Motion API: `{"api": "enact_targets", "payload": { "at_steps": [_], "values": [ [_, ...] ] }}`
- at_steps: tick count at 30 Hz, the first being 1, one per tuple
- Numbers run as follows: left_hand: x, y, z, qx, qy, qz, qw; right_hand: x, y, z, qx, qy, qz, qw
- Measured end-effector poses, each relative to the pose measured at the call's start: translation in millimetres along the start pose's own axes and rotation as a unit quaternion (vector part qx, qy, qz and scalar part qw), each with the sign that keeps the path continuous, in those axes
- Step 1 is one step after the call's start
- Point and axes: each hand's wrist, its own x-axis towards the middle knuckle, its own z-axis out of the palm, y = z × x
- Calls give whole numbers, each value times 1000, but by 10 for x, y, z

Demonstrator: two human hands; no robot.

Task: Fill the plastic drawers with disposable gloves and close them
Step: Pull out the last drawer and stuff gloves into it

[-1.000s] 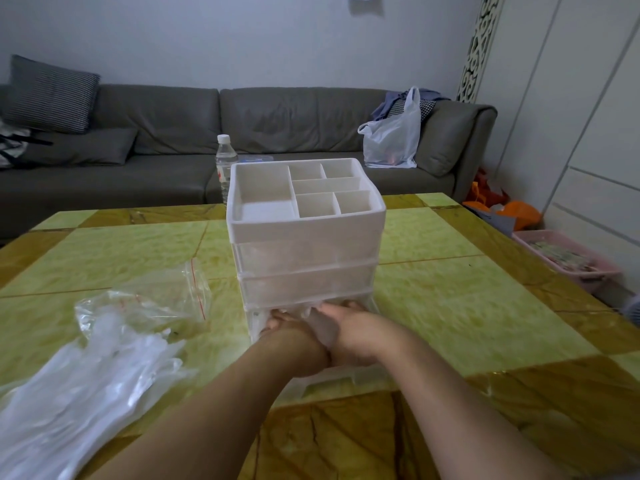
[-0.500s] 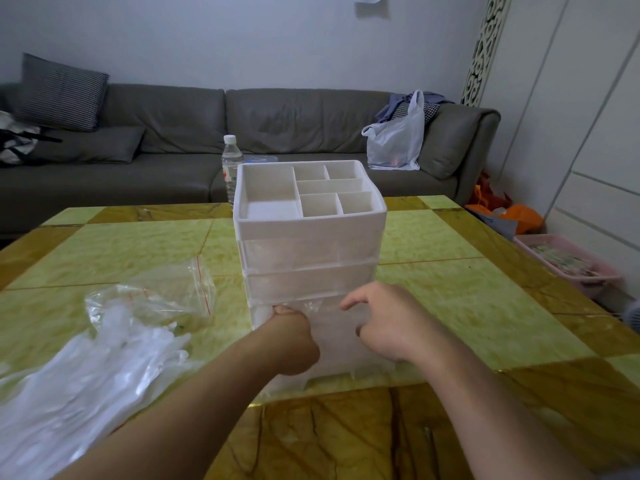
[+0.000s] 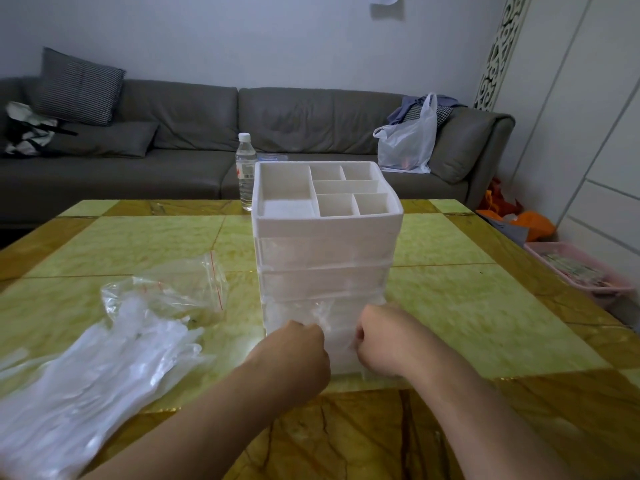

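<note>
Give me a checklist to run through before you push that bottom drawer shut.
1. Gloves inside the translucent bottom drawer: ok, crinkled film shows through its front.
2. Film clear of the drawer edge: cannot tell.
3. Left hand and right hand on the drawer front: ok, fingers curled; exact grip cannot tell.
4. Two upper drawers flush: ok.
5. White plastic organiser upright on the green tiled table: ok.
6. Loose clear disposable gloves still left: not ok.
</note>
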Motion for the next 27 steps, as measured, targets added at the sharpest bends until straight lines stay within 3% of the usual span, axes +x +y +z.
{"api": "enact_targets", "payload": {
  "at_steps": [4,8,11,15,19,21,24,27],
  "values": [
    [36,-39,-39,12,-35,6,999,44,-27,11,-10,-43,-4,999],
    [-197,7,-173,41,-52,42,997,-8,-28,-88,-24,-15,-20,999],
    [-391,-46,-179,36,6,77,996,-59,-57,-132,-21,44,-25,998],
    [-658,-306,-212,-63,132,111,983,-84,-142,-114,1,163,-43,986],
    [-962,-871,-209,-105,193,17,975,-213,-249,-124,58,248,-80,964],
    [-1073,-1220,-182,-64,151,-70,984,-267,-357,-85,64,279,-108,952],
    [-1159,-1672,-143,14,10,-176,984,-327,-566,-9,60,296,-140,943],
    [-1159,-1934,-63,-8,11,-193,981,-375,-738,96,65,284,-176,940]
  ]
}}
